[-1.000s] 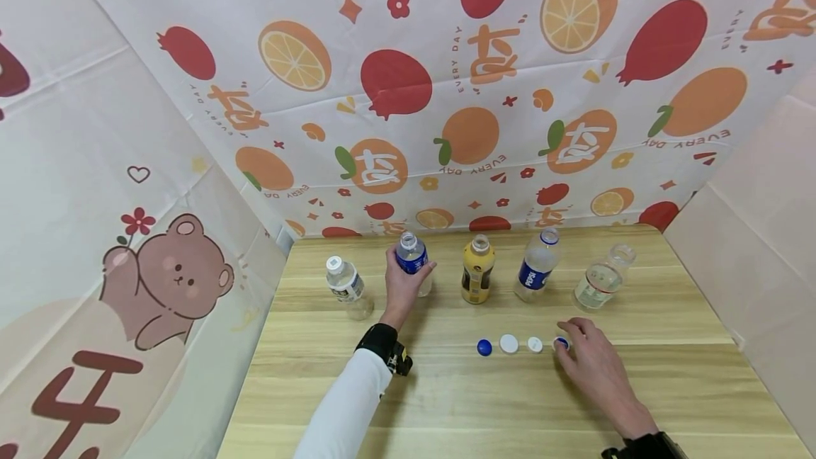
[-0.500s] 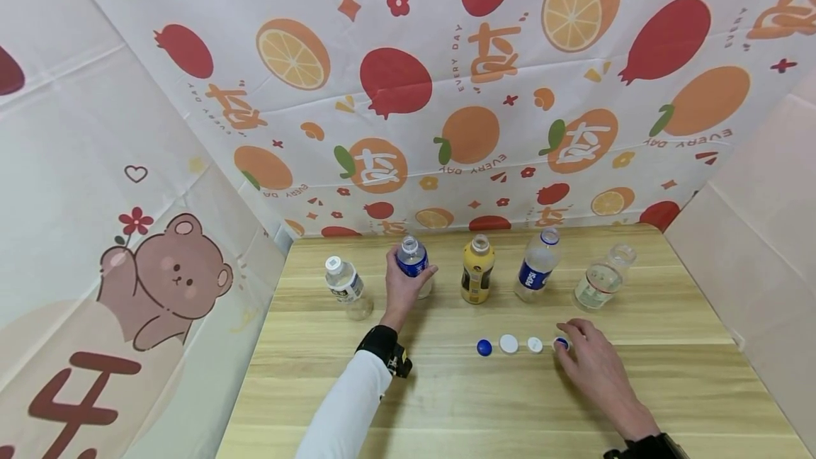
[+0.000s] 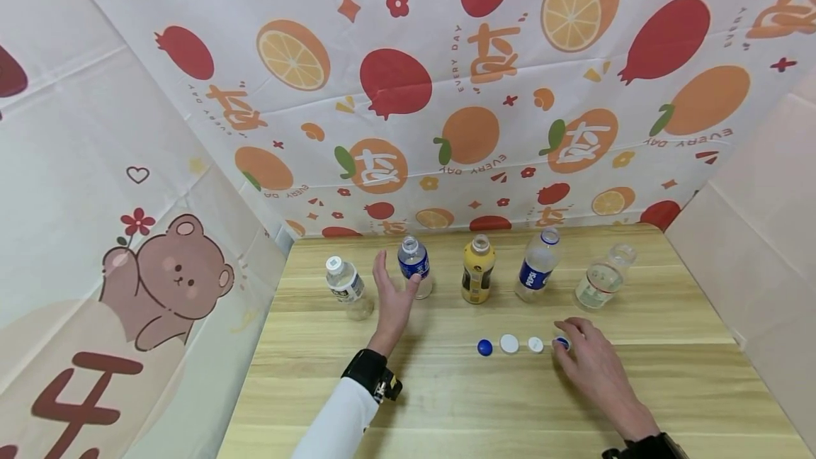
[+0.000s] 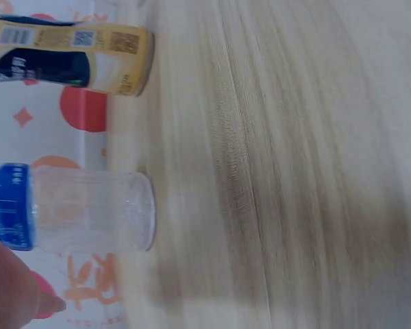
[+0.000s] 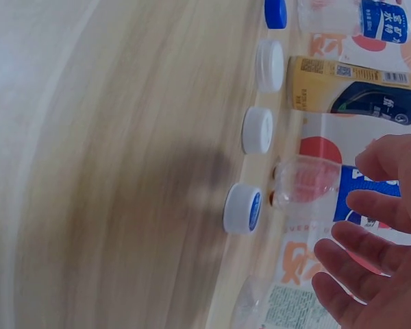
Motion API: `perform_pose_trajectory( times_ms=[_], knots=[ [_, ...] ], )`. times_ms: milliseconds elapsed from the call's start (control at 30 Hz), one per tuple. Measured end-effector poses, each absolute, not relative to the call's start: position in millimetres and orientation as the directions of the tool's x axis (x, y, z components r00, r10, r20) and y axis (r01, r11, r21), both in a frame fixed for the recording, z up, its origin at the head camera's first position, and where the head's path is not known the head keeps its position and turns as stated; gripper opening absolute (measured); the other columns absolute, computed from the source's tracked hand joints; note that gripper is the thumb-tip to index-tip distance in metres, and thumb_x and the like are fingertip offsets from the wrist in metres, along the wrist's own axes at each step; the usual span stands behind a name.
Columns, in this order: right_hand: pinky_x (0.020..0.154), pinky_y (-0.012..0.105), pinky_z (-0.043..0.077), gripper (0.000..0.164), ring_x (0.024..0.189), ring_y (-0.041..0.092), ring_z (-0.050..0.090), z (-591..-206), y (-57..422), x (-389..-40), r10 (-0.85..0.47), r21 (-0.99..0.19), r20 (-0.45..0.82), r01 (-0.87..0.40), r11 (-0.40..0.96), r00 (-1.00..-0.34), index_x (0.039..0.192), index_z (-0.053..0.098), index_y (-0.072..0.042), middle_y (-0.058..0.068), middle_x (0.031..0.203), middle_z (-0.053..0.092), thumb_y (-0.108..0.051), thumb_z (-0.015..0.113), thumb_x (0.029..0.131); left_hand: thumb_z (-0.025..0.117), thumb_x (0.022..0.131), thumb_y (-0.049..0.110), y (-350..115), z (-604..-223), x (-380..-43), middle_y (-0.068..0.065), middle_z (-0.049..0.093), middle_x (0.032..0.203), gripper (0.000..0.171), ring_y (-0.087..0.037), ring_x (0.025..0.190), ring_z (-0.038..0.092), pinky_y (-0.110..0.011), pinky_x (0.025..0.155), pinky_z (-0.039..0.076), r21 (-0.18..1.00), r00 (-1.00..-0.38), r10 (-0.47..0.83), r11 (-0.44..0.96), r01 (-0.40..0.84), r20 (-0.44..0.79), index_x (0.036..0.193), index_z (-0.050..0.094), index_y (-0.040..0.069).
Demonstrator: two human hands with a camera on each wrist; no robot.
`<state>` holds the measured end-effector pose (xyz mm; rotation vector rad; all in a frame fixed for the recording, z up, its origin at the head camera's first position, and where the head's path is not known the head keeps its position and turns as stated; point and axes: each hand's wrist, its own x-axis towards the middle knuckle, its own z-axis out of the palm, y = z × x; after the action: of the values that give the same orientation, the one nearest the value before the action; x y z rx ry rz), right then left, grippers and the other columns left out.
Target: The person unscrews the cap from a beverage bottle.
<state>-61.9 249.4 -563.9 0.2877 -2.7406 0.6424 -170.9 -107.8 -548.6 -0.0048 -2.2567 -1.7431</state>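
My left hand is spread beside the clear bottle with a blue label, fingers to its left and the thumb in front of the label. It grips nothing; whether the thumb touches the bottle I cannot tell. This bottle stands upright without a cap. My right hand hovers with loosely curved fingers over a white cap with a blue top. In the right wrist view the fingers are apart from that cap. In a row left of it lie a small white cap, a wider white cap and a blue cap.
A capped clear bottle stands at the left. Rightward stand an uncapped yellow bottle, an uncapped Pepsi bottle and a wide-mouthed clear bottle. A fruit-printed cloth hangs behind the wooden table.
My left hand has let go of the blue-labelled bottle and drawn back a little to the lower left, its fingers opening. The bottle stays standing. My right hand has hardly moved.
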Motion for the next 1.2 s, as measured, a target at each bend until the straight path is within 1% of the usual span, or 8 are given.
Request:
perform_pose_trajectory(
  times_ms=[233, 333, 467, 533, 667, 800, 933, 1200],
  knots=[
    [0.079, 0.058, 0.054, 0.037, 0.099, 0.040, 0.064, -560, 245, -65, -0.134, -0.398, 0.384, -0.295, 0.869, -0.913, 0.119, 0.069, 0.005, 0.024, 0.115, 0.064, -0.006, 0.078, 0.085, 0.066, 0.096, 0.053, -121, -538, -145, -0.016, 0.017, 0.170, 0.094, -0.040, 0.155, 0.017, -0.069, 0.120, 0.015, 0.893, -0.923, -0.088, 0.303, 0.334, 0.375, 0.164, 0.017, 0.011],
    [0.078, 0.057, 0.054, 0.036, 0.098, 0.039, 0.064, -559, 243, -65, -0.137, -0.398, 0.391, -0.302, 0.866, -0.910, 0.118, 0.069, 0.004, 0.023, 0.114, 0.065, -0.007, 0.079, 0.085, 0.066, 0.096, 0.056, -127, -533, -134, -0.015, 0.021, 0.169, 0.095, -0.038, 0.154, 0.020, -0.064, 0.121, 0.018, 0.847, -0.887, -0.038, 0.318, 0.426, 0.460, 0.164, 0.019, 0.011],
    [0.080, 0.058, 0.053, 0.036, 0.101, 0.039, 0.064, -557, 240, -67, -0.145, -0.409, 0.382, -0.307, 0.859, -0.913, 0.119, 0.069, 0.004, 0.022, 0.116, 0.064, -0.008, 0.078, 0.086, 0.066, 0.097, 0.055, -138, -527, -124, -0.013, 0.025, 0.167, 0.093, -0.032, 0.154, 0.024, -0.043, 0.125, 0.022, 0.760, -0.797, -0.032, 0.327, 0.562, 0.603, 0.161, 0.022, 0.004],
    [0.081, 0.058, 0.053, 0.035, 0.102, 0.039, 0.063, -556, 238, -69, -0.146, -0.415, 0.379, -0.308, 0.856, -0.914, 0.120, 0.069, 0.004, 0.022, 0.117, 0.064, -0.008, 0.077, 0.087, 0.066, 0.097, 0.053, -145, -525, -123, -0.019, 0.028, 0.164, 0.092, -0.033, 0.152, 0.027, -0.038, 0.124, 0.025, 0.700, -0.733, -0.051, 0.348, 0.623, 0.678, 0.158, 0.025, -0.003],
    [0.083, 0.059, 0.052, 0.036, 0.104, 0.039, 0.062, -553, 234, -71, -0.147, -0.419, 0.386, -0.315, 0.851, -0.911, 0.120, 0.069, 0.004, 0.022, 0.118, 0.064, -0.008, 0.076, 0.087, 0.070, 0.096, 0.043, -160, -522, -127, -0.034, 0.033, 0.154, 0.088, -0.045, 0.142, 0.036, -0.041, 0.120, 0.035, 0.616, -0.618, -0.144, 0.401, 0.678, 0.773, 0.150, 0.030, -0.014],
    [0.083, 0.059, 0.052, 0.035, 0.104, 0.039, 0.062, -551, 231, -72, -0.151, -0.420, 0.391, -0.322, 0.848, -0.908, 0.119, 0.069, 0.004, 0.022, 0.117, 0.064, -0.008, 0.075, 0.087, 0.075, 0.092, 0.037, -174, -519, -130, -0.037, 0.038, 0.147, 0.085, -0.048, 0.135, 0.041, -0.046, 0.117, 0.038, 0.611, -0.556, -0.263, 0.446, 0.654, 0.788, 0.147, 0.036, -0.014],
    [0.081, 0.059, 0.052, 0.034, 0.103, 0.039, 0.062, -551, 229, -73, -0.155, -0.422, 0.387, -0.324, 0.847, -0.909, 0.118, 0.069, 0.004, 0.022, 0.116, 0.064, -0.009, 0.075, 0.087, 0.076, 0.090, 0.036, -185, -521, -132, -0.026, 0.037, 0.155, 0.085, -0.038, 0.143, 0.036, -0.047, 0.119, 0.030, 0.657, -0.581, -0.323, 0.489, 0.574, 0.748, 0.152, 0.035, -0.005],
    [0.078, 0.059, 0.053, 0.034, 0.101, 0.038, 0.063, -554, 231, -73, -0.163, -0.415, 0.417, -0.347, 0.841, -0.894, 0.117, 0.069, 0.005, 0.021, 0.114, 0.064, -0.008, 0.075, 0.086, 0.084, 0.084, 0.025, -196, -536, -138, -0.010, 0.014, 0.171, 0.107, -0.030, 0.156, 0.012, -0.062, 0.123, 0.014, 0.824, -0.752, -0.398, 0.458, 0.333, 0.525, 0.165, 0.015, 0.013]
  ],
)
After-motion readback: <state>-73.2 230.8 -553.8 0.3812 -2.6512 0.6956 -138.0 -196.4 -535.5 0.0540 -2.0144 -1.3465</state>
